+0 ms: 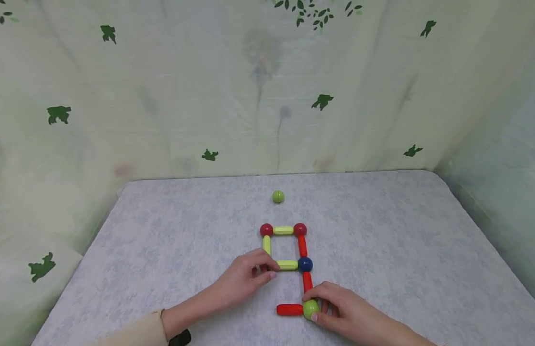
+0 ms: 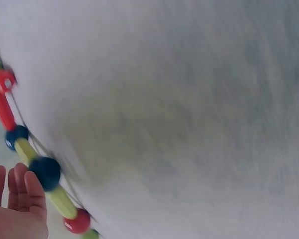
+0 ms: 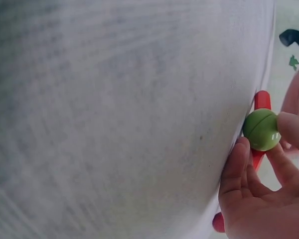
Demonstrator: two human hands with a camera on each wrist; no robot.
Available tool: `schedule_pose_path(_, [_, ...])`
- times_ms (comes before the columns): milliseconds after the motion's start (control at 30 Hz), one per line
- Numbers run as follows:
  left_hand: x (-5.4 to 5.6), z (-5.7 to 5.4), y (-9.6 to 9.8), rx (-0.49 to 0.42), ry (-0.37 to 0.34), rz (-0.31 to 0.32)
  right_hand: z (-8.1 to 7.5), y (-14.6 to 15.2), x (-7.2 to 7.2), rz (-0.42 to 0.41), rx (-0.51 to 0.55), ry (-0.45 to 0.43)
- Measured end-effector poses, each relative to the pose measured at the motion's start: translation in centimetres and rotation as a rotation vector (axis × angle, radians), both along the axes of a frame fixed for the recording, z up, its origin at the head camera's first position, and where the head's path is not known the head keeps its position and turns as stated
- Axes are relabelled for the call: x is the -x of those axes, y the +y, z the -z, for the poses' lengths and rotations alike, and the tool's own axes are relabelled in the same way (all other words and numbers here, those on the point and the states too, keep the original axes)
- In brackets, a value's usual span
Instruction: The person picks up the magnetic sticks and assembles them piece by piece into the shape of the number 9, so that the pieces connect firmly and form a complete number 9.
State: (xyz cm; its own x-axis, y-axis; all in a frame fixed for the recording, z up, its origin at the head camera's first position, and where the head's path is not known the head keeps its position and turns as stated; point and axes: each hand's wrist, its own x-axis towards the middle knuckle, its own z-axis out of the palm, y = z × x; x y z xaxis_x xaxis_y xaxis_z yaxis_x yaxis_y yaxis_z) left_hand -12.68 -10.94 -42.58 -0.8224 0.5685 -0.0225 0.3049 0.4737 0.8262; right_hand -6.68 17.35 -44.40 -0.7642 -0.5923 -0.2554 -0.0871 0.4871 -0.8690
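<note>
Magnetic rods and balls form a square on the table with a tail running toward me. My right hand (image 1: 347, 310) pinches a green ball (image 1: 310, 309) between thumb and fingers. One red rod (image 1: 308, 282) joins that ball to a blue ball (image 1: 305, 264); another red rod (image 1: 289, 310) points left from it. At the square's near left corner is my left hand (image 1: 246, 276), its fingers loosely bent beside a second blue ball (image 2: 45, 173), which the hand hides in the head view. Yellow-green rods (image 1: 284, 230) and two red balls (image 1: 266, 230) make up the far side.
A loose green ball (image 1: 278, 196) lies beyond the square. The pale mottled tabletop (image 1: 401, 240) ends at a curtain (image 1: 233, 96) with leaf and bird prints. A black object (image 1: 180, 338) is at my left wrist.
</note>
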Motion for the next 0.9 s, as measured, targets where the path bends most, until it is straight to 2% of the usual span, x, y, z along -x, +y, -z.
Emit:
schedule_pose_path(167, [2.3, 0.3, -0.8, -0.029, -0.012, -0.166, 0.0, -0.1, 0.1, -0.005, -0.008, -0.014])
schedule_pose_path(267, [3.6, 0.4, -1.3, -0.05, -0.016, -0.221, 0.1, -0.1, 0.1, -0.006, -0.009, -0.022])
schedule_pose_path(433, [5.4, 0.5, -1.6, -0.068, 0.022, -0.236, 0.1, -0.1, 0.1, -0.007, -0.013, -0.016])
schedule_pose_path(700, [8.4, 0.8, -1.0, -0.073, 0.094, -0.256, 0.1, -0.1, 0.1, -0.005, -0.026, -0.001])
schedule_pose_path(767, [9.2, 1.0, -0.8, -0.071, 0.077, -0.257, 0.1, -0.1, 0.1, -0.003, -0.025, 0.0])
schedule_pose_path(900, [10.8, 1.3, -0.2, -0.085, -0.018, -0.259, 0.0, 0.0, 0.1, 0.0, -0.029, 0.01])
